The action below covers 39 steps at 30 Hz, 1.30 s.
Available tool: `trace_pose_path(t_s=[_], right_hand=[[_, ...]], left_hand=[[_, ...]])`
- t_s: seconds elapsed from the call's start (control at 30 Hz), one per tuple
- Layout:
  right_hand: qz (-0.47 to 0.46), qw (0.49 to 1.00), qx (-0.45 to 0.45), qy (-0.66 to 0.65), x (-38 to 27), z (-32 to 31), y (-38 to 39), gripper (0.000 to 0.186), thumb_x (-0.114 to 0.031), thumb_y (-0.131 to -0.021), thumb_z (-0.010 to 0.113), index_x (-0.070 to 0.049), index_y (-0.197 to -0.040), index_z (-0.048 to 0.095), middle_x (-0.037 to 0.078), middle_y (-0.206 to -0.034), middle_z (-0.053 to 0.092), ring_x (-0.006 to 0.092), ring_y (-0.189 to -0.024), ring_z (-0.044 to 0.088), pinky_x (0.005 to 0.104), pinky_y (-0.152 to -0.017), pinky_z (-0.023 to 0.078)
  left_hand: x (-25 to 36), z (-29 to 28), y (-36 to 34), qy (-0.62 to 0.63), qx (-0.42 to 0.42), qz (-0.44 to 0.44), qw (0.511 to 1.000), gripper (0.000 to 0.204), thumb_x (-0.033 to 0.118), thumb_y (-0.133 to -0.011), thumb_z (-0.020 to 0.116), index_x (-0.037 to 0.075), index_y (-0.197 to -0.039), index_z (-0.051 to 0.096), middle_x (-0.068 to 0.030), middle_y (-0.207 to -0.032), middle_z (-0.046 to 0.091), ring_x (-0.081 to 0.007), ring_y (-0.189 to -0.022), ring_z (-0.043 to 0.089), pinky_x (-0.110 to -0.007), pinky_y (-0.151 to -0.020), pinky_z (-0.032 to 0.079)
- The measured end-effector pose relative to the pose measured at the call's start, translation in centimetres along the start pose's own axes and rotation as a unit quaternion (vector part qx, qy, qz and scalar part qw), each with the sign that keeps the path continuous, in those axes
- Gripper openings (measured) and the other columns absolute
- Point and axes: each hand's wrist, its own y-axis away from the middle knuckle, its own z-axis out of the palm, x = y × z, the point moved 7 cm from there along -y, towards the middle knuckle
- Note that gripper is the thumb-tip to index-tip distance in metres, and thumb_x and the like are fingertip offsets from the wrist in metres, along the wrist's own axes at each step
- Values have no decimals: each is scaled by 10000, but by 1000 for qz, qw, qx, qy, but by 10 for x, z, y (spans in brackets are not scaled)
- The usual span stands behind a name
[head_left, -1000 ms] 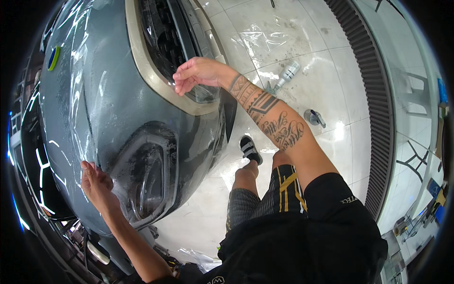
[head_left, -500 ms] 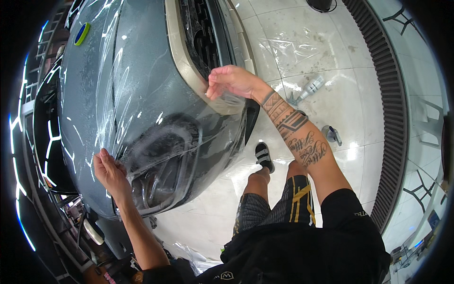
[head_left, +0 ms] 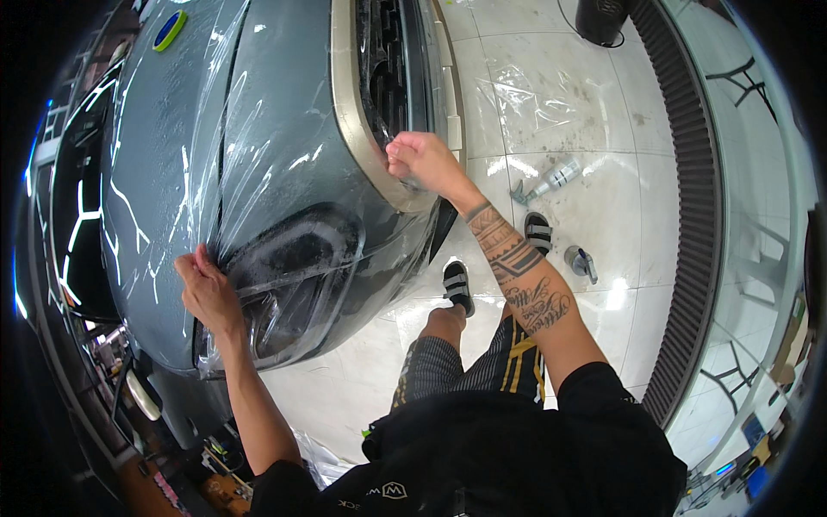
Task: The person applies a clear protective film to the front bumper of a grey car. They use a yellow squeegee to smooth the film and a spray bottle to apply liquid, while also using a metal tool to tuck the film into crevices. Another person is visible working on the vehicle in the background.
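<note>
A clear plastic film (head_left: 284,284) lies in shiny creases over the front corner of a grey car (head_left: 280,103), covering its headlight (head_left: 293,246). Wet drops show on the hood. My left hand (head_left: 209,293) pinches the film beside the headlight, above the hood seam. Folds fan out from its fingertips. Over the beige grille surround (head_left: 351,103), my right hand (head_left: 424,162) is closed on another part of the film, which stretches between both hands. The film's lower edge hangs loosely along the bumper.
A roll of yellow-green tape (head_left: 170,31) rests on the hood. On the wet tiled floor lie a spray bottle (head_left: 556,178), a grey metal-looking object (head_left: 581,263) and a clear film scrap (head_left: 534,99). A dark floor grate (head_left: 689,155) runs along the right; a black bin-like container (head_left: 600,19) stands far off.
My view has shifted, and a second shoe now shows near the spray bottle. My right fingers have closed more tightly on the film. The left hand still grips it.
</note>
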Motion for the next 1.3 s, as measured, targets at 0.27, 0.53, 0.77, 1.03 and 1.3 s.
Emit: trace_pose_path(t_s=[0.27,0.53,0.77,1.03,1.3], right_hand=[[-118,976,55,175,-34,-2,1,171,-119,-866,556,24,-783,596,160,-668,604,277,-595,600,343,-567,461],[-116,956,76,258,-61,-6,0,150,-124,-826,625,24,-817,605,183,-772,625,326,-700,616,377,-611,478],[-209,930,202,227,-115,4,3,126,-53,-780,659,-9,-887,609,112,-827,590,255,-746,591,352,-661,477],[-509,636,-263,517,-237,302,-27,179,-187,-744,663,-111,-906,653,60,-900,618,247,-981,570,494,-884,398],[-306,611,-494,538,-179,388,-4,95,-185,-795,599,-94,-773,585,105,-726,606,327,-700,591,421,-608,443]], left_hand=[[-7,-1,4,-135,-6,-16,991,287,383,-949,470,102,-900,496,-171,-640,615,-408,-594,598,-477,-490,419],[-5,-11,-7,-122,18,4,992,260,342,-936,513,98,-855,478,-129,-589,583,-362,-525,579,-436,-453,403],[-21,-20,-7,-139,28,-3,990,251,326,-918,552,99,-834,488,-96,-588,586,-308,-493,584,-394,-431,409],[-45,-40,-11,-63,43,0,997,231,297,-891,597,98,-815,508,-77,-573,574,-270,-479,574,-367,-429,412],[-99,-64,20,34,55,-6,998,255,327,-868,604,109,-765,520,-60,-546,554,-238,-497,580,-354,-461,447]])
